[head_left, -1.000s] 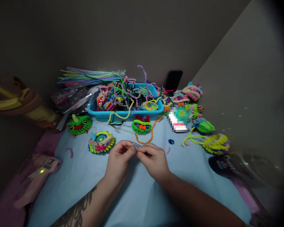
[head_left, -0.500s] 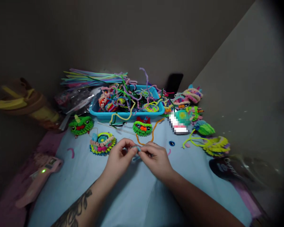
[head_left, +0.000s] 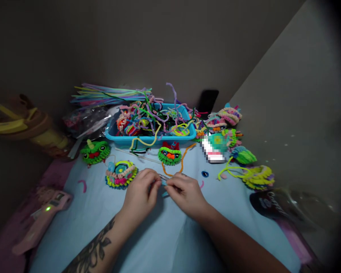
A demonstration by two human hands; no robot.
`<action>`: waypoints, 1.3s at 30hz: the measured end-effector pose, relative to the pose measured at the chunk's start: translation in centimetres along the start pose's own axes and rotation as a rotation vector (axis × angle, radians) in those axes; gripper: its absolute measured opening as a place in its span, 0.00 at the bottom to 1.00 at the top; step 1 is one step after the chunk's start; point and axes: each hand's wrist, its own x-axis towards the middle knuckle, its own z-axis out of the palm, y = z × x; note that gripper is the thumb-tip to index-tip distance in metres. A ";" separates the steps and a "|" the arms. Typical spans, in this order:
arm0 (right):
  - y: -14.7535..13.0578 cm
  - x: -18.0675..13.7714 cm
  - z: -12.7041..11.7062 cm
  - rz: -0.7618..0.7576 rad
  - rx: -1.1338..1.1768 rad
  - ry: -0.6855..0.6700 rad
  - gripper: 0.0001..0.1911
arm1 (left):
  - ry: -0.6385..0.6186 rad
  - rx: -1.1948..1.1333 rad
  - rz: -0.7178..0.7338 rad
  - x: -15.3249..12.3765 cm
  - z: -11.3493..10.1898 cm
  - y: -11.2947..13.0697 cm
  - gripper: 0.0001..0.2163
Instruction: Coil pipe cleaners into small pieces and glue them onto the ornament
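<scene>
Low over the blue cloth, my left hand (head_left: 142, 189) and my right hand (head_left: 187, 190) almost meet. Both pinch a short light blue pipe cleaner (head_left: 164, 182), stretched between the fingertips. Its loose end (head_left: 165, 194) hangs under the right fingers. Just above it, a thin silvery thing (head_left: 162, 176) bridges the gap between the hands; its kind and ends are hidden. Left of my left hand lies a round yellow and pink pipe-cleaner piece (head_left: 121, 175). Beyond the hands sits a green face (head_left: 169, 154) with an orange pipe cleaner (head_left: 182, 163) beside it.
A blue basket (head_left: 150, 141) of tangled pipe cleaners stands at the back, with straight ones (head_left: 110, 94) behind. A green horned figure (head_left: 94, 152) lies left, a pink glue gun (head_left: 44, 220) nearer. More figures (head_left: 257, 177), an eye (head_left: 205, 174) and a dark cup (head_left: 268, 204) are right.
My hands have drawn slightly apart, so more of the light blue pipe cleaner and the silvery thing shows between them. The left hand has turned, its thumb lower. The whole view has shifted slightly.
</scene>
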 end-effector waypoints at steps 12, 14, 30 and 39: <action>-0.8 -0.3 0.3 0.017 0.152 0.203 0.05 | 0.201 -0.469 -0.293 -0.4 1.2 1.1 0.06; -0.9 -0.3 0.2 0.055 0.189 0.248 0.05 | 0.199 -0.578 -0.378 -0.5 1.5 1.2 0.05; -0.1 -0.1 0.1 0.202 0.338 0.195 0.07 | 0.119 -0.251 -0.193 -0.8 1.5 1.0 0.05; 0.2 0.2 0.0 0.021 0.168 0.106 0.05 | 0.025 0.006 0.040 -0.7 0.7 -0.4 0.05</action>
